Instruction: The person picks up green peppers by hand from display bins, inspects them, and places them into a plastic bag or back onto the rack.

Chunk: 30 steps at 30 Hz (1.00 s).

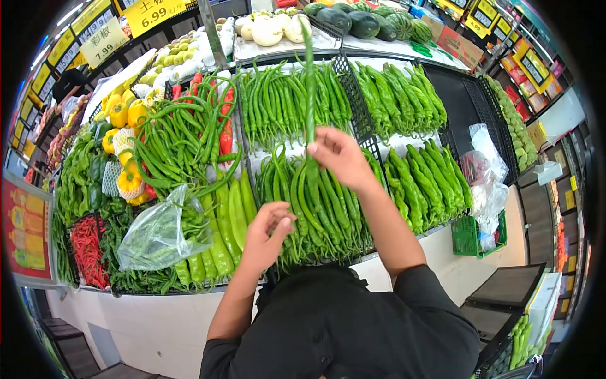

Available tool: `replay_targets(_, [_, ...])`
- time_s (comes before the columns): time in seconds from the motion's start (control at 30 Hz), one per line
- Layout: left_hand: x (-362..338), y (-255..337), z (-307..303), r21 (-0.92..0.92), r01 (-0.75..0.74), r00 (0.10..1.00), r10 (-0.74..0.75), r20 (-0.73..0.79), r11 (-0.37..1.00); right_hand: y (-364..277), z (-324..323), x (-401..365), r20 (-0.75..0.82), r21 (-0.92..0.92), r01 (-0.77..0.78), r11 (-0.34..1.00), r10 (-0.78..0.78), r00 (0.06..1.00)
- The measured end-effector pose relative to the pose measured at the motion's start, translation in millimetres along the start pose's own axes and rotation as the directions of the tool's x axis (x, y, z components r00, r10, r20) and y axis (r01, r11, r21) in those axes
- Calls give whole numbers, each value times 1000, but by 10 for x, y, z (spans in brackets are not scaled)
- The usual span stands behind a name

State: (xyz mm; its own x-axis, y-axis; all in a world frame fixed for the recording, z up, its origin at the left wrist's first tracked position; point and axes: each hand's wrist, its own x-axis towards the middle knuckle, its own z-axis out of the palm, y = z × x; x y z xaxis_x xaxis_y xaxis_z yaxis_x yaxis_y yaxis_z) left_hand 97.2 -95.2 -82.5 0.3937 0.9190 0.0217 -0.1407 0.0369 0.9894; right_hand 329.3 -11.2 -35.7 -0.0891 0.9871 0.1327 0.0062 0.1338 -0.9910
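My right hand [341, 158] pinches one long green chili pepper [309, 82] between thumb and fingers, upright above the display. Just below lies a front row of long green chili peppers [328, 215], with another row [271, 104] behind it. My left hand [268, 234] hovers at the left edge of the front row, its thumb and loosely curled fingers apart, with nothing visible in it. A loose heap of green chili peppers [183, 139] lies farther left, partly over red peppers [226, 120].
A clear plastic bag [164, 234] lies on the left produce. Wrinkled green peppers [426, 183] fill the right side beside black crate walls [353, 95]. Yellow bell peppers [118, 114] and red chilies [89, 249] sit left. A green basket [467, 237] stands at right.
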Motion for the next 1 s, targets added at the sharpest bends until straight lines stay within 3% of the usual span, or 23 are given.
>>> replay_targets(0.2, [-199,-39,-192,103,57,995,-49,-82,993,221,-389,1212,-83,-76,4,997,-11,996])
replay_targets(0.43, [-140,-194,-383,115,80,981,-57,-187,990,1123,-352,2271,-147,-413,-158,897,106,983])
replay_targets(0.7, [-1,-202,-467,195,156,975,-119,-186,968,1705,-126,2606,-158,-727,-182,662,97,983])
replay_targets(0.8, [46,-216,-442,208,156,978,-121,-171,965,1814,-74,2587,-151,-757,-130,641,22,988])
replay_targets(0.83, [61,-218,-429,209,155,979,-121,-165,966,1794,-52,2578,-151,-749,-168,641,82,985])
replay_targets(1.0, [78,-164,-387,270,111,989,-79,-129,957,1547,-48,2400,-111,-779,-131,613,70,991])
